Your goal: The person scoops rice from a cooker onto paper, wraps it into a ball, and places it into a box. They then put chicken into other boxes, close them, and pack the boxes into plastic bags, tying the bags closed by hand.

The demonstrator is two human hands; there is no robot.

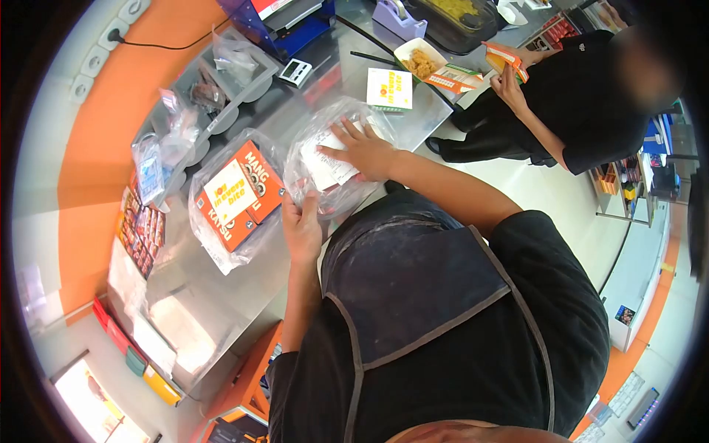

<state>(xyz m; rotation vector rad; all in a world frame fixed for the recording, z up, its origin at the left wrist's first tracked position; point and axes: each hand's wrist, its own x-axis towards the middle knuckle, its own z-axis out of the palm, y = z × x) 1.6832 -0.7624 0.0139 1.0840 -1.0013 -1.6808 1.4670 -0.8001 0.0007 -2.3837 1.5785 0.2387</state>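
Observation:
A clear plastic bag with a round package and white printed paper lies on the metal counter. My right hand rests flat on top of it with fingers spread, partly covering the paper. At the bag's near left edge, my left hand holds the plastic between thumb and fingers. Just left of it, a second clear bag contains orange and black boxes under a white and yellow card.
Grey bins with plastic packets line the wall. A timer, a white and green box, an open food box and a tape dispenser stand beyond. A co-worker holds an orange carton at right.

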